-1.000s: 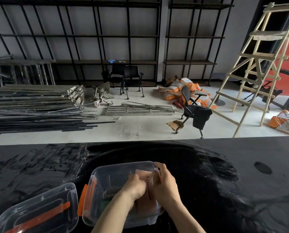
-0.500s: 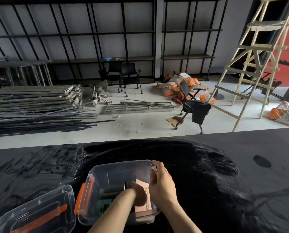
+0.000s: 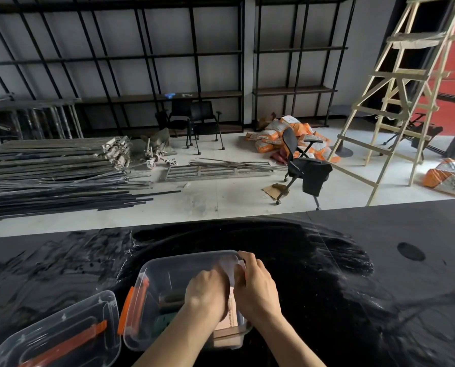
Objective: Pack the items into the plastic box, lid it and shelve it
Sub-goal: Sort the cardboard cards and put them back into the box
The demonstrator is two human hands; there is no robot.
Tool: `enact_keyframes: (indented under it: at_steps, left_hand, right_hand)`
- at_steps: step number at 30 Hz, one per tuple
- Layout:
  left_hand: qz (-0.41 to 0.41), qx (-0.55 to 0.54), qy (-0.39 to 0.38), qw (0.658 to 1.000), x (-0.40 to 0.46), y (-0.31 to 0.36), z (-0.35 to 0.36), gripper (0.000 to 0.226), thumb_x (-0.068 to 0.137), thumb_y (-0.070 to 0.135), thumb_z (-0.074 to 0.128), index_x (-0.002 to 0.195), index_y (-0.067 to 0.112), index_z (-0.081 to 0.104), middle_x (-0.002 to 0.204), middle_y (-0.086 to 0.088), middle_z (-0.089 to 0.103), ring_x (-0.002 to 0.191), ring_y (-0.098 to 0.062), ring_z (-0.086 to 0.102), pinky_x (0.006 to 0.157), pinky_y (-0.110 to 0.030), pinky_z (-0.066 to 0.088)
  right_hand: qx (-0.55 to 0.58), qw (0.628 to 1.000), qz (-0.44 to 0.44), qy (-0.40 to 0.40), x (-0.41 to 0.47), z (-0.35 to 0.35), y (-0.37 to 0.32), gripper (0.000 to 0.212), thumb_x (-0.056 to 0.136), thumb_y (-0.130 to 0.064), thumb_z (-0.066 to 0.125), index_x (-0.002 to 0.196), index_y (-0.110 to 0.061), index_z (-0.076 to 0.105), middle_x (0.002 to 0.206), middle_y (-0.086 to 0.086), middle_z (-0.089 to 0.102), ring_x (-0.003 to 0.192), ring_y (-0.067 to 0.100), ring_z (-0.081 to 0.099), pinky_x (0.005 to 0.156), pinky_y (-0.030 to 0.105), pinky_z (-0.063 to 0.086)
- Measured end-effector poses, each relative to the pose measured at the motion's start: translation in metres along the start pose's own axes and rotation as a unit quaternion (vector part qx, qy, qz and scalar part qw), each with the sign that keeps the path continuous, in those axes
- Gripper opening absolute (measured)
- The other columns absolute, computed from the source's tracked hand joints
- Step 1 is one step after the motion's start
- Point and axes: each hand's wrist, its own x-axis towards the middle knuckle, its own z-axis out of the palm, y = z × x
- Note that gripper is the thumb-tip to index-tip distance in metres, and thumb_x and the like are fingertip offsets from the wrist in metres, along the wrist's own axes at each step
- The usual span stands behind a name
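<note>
while the clear plastic box (image 3: 168,276) sits open on the black table (image 3: 353,274) with its lid (image 3: 59,332) lying just left, the left hand (image 3: 207,292) reaches inside, fingers curled down over a tan packet (image 3: 231,313), and the right hand (image 3: 258,284) wraps the box's right rim.

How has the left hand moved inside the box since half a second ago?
Yes. The left hand rose from deep in the plastic box toward its far right rim, closer to the right hand.

The hands (image 3: 231,292) hide most items inside the plastic box (image 3: 152,271).
</note>
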Motion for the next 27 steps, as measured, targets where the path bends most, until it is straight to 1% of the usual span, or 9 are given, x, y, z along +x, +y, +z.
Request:
enact_keyframes:
  at_steps: [2, 4, 6, 9, 12, 19, 23, 25, 27]
  left_hand:
    - [0.038, 0.052, -0.071, 0.995, 0.013, -0.003, 0.008, 0.040, 0.084, 0.017, 0.072, 0.121, 0.010, 0.059, 0.117, -0.010, 0.067, 0.109, -0.028, 0.065, 0.086, -0.036, 0.051]
    - [0.056, 0.085, -0.175, 0.979, 0.020, -0.003, 0.013, 0.041, 0.088, 0.011, 0.066, 0.128, 0.006, 0.058, 0.126, -0.015, 0.062, 0.117, -0.031, 0.060, 0.091, -0.036, 0.048]
    - [0.096, 0.121, -0.220, 0.963, 0.026, -0.002, 0.019, 0.036, 0.095, 0.009, 0.056, 0.129, -0.001, 0.056, 0.128, -0.021, 0.061, 0.120, -0.035, 0.058, 0.100, -0.039, 0.046]
    - [0.164, 0.217, -0.171, 0.947, 0.023, -0.002, 0.012, 0.032, 0.092, 0.011, 0.057, 0.121, 0.000, 0.056, 0.121, -0.019, 0.062, 0.114, -0.035, 0.060, 0.097, -0.043, 0.048]
    - [0.185, 0.256, -0.149, 0.937, 0.024, 0.000, 0.004, 0.034, 0.089, 0.014, 0.059, 0.121, 0.001, 0.056, 0.123, -0.019, 0.061, 0.115, -0.035, 0.059, 0.087, -0.041, 0.046]
    - [0.169, 0.205, -0.183, 0.947, 0.026, -0.002, -0.006, 0.036, 0.089, 0.015, 0.059, 0.124, 0.007, 0.053, 0.121, -0.014, 0.062, 0.111, -0.032, 0.058, 0.093, -0.040, 0.044]
    - [0.163, 0.214, -0.100, 0.958, 0.008, -0.002, 0.006, 0.023, 0.092, 0.013, 0.058, 0.112, 0.005, 0.061, 0.103, -0.014, 0.066, 0.100, -0.029, 0.066, 0.089, -0.041, 0.053]
    - [0.145, 0.141, -0.046, 0.978, 0.003, -0.006, 0.005, 0.030, 0.086, 0.014, 0.069, 0.115, 0.010, 0.061, 0.105, -0.010, 0.070, 0.099, -0.027, 0.069, 0.085, -0.040, 0.056]
    - [0.135, 0.087, -0.028, 0.987, 0.004, -0.010, 0.002, 0.040, 0.080, 0.013, 0.076, 0.117, 0.014, 0.062, 0.108, -0.008, 0.071, 0.101, -0.026, 0.070, 0.084, -0.037, 0.057]
  right_hand:
    - [-0.004, 1.000, 0.009, -0.014, 0.005, 0.004, 0.004, 0.043, 0.101, -0.027, 0.039, 0.143, -0.026, 0.045, 0.133, 0.002, 0.059, 0.117, 0.024, 0.057, 0.094, 0.038, 0.049]
    - [-0.001, 1.000, 0.009, -0.014, 0.001, 0.003, 0.006, 0.043, 0.101, -0.026, 0.038, 0.144, -0.025, 0.044, 0.134, 0.002, 0.059, 0.118, 0.024, 0.057, 0.094, 0.038, 0.048]
    - [0.005, 1.000, 0.006, -0.010, 0.001, 0.003, 0.004, 0.042, 0.103, -0.028, 0.037, 0.144, -0.025, 0.044, 0.135, 0.002, 0.059, 0.118, 0.023, 0.057, 0.095, 0.038, 0.049]
    - [0.014, 1.000, -0.002, 0.001, 0.002, -0.001, -0.003, 0.042, 0.103, -0.030, 0.037, 0.145, -0.026, 0.043, 0.137, 0.001, 0.058, 0.121, 0.023, 0.056, 0.097, 0.038, 0.048]
    - [0.022, 1.000, -0.012, 0.017, 0.002, -0.007, -0.010, 0.041, 0.103, -0.031, 0.035, 0.143, -0.026, 0.044, 0.138, 0.000, 0.058, 0.121, 0.023, 0.056, 0.096, 0.038, 0.048]
    - [0.024, 1.000, -0.009, 0.006, 0.003, -0.005, -0.010, 0.042, 0.103, -0.030, 0.036, 0.144, -0.028, 0.042, 0.137, 0.001, 0.059, 0.119, 0.023, 0.057, 0.093, 0.039, 0.049]
    - [0.010, 1.000, 0.003, -0.018, 0.000, -0.002, -0.002, 0.042, 0.101, -0.029, 0.037, 0.143, -0.031, 0.042, 0.134, 0.002, 0.059, 0.117, 0.025, 0.057, 0.093, 0.041, 0.049]
    - [0.007, 1.000, 0.003, -0.025, -0.001, -0.001, 0.001, 0.043, 0.102, -0.032, 0.037, 0.145, -0.032, 0.041, 0.135, 0.003, 0.058, 0.118, 0.025, 0.057, 0.094, 0.041, 0.049]
    - [0.011, 1.000, 0.005, -0.025, 0.002, 0.000, 0.002, 0.043, 0.102, -0.033, 0.036, 0.145, -0.031, 0.041, 0.136, 0.003, 0.058, 0.119, 0.025, 0.057, 0.095, 0.041, 0.050]
